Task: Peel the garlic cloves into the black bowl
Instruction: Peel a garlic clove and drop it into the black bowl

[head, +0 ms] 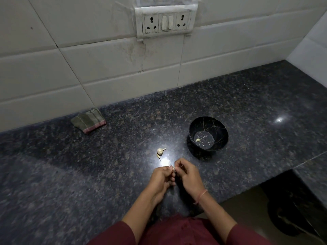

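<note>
Garlic clove [174,169]: pinched between left hand [161,175] and right hand [187,174], fingers [178,164] of both curled tight on it, above the bench [88,165] (clove too small to tell its long axis or remaining skin).
Black bowl [223,144]: ahead and rightward of the hands, right hand nearer; one peeled clove [197,139] inside.
Garlic head [160,151]: on the bench, just ahead-left, left hand nearer.

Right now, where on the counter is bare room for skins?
Bare counter lies between the cloth and the garlic head, and right of the black bowl. Crowded only where the left hand and right hand pinch a clove.
</note>
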